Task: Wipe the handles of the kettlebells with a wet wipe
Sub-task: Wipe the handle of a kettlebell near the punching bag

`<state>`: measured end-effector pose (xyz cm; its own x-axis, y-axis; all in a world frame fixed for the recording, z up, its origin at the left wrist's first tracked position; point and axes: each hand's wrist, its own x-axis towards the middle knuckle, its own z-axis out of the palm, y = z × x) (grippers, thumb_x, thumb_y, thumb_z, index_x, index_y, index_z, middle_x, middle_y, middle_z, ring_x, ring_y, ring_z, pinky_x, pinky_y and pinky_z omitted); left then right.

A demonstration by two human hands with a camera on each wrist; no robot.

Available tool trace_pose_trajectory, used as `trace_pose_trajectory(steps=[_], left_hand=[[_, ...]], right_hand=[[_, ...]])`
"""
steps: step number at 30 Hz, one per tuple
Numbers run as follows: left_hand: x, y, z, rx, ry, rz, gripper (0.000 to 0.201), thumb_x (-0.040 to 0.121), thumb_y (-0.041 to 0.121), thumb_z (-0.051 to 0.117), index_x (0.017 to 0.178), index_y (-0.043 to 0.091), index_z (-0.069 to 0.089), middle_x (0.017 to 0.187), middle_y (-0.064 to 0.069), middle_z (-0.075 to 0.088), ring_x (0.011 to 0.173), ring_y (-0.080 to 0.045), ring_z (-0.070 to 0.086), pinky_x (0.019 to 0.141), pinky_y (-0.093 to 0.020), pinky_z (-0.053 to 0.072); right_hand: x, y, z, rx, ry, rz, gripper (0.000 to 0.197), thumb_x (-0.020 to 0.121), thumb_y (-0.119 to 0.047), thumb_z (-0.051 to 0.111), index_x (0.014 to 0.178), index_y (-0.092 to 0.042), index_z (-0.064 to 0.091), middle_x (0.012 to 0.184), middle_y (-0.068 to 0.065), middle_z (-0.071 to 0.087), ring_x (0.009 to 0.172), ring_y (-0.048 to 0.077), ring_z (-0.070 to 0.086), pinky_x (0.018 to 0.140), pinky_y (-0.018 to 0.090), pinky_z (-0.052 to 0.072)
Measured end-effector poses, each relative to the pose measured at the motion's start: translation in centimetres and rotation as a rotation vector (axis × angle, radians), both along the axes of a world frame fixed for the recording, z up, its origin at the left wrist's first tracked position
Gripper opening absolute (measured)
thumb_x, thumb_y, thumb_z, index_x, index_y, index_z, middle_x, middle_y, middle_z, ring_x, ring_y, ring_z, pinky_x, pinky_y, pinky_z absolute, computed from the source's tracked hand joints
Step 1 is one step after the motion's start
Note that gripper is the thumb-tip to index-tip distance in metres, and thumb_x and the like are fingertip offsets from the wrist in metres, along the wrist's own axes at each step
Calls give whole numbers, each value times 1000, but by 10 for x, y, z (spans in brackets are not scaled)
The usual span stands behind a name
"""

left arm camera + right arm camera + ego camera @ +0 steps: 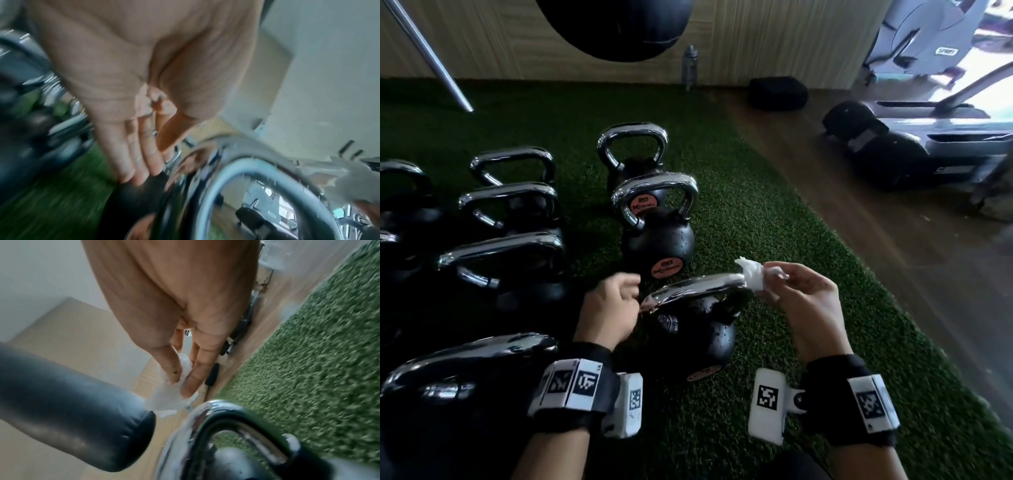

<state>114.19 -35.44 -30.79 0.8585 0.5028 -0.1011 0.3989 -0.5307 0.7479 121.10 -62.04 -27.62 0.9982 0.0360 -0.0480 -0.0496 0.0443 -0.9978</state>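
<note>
A black kettlebell [690, 334] with a chrome handle [695, 289] stands on the green turf just in front of me. My right hand [801, 298] pinches a crumpled white wet wipe [751, 275] against the right end of that handle. In the right wrist view the wet wipe [170, 395] sits between thumb and fingers just above the handle [216, 415]. My left hand [613, 308] is at the handle's left end. In the left wrist view its fingers [141, 162] are straight beside the chrome handle [205, 186] and hold nothing.
Several more chrome-handled kettlebells stand on the turf, two behind [657, 222] and others to the left [510, 263]. A black punching bag [616, 27] hangs above. A bottle [690, 66], a black pad [777, 92] and exercise machines [928, 130] stand on the wooden floor to the right.
</note>
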Motion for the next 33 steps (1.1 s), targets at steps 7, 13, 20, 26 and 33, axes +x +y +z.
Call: trace_pose_trajectory(steps=[7, 13, 20, 26, 33], left_hand=[[6, -43, 71, -596, -472, -258, 25, 92, 31, 67, 113, 24, 75, 114, 5, 77, 113, -10, 71, 90, -23, 58], [2, -66, 69, -962, -458, -236, 38, 87, 33, 63, 118, 14, 74, 110, -7, 78, 97, -14, 73, 83, -26, 60], [4, -57, 46, -659, -611, -109, 32, 83, 26, 76, 114, 17, 76, 111, 4, 78, 108, -11, 73, 98, -25, 55], [1, -54, 33, -360, -713, -94, 36, 88, 27, 74, 120, 12, 74, 111, 10, 77, 104, -5, 73, 93, -20, 56], [13, -62, 18, 219, -629, -234, 27, 89, 33, 79, 115, 27, 78, 110, 16, 75, 102, -6, 65, 92, -27, 53]], right_hand=[[-18, 37, 40, 160, -161, 118, 13, 87, -1, 74, 99, -1, 77, 89, 14, 78, 80, 22, 72, 79, 35, 61], [-27, 57, 41, -89, -300, 56, 33, 76, -8, 86, 101, -24, 70, 84, 3, 78, 73, 30, 74, 72, 49, 62], [-10, 27, 5, -88, -174, 82, 53, 70, -17, 92, 109, -33, 59, 95, -1, 64, 76, 12, 62, 65, 26, 54], [19, -5, -84, -112, 187, 359, 65, 69, -3, 89, 126, -24, 64, 122, 6, 72, 116, 33, 67, 90, 36, 58], [24, 14, -117, -144, 37, 316, 42, 70, 1, 88, 109, -6, 73, 103, 8, 79, 101, 21, 75, 86, 28, 58]])
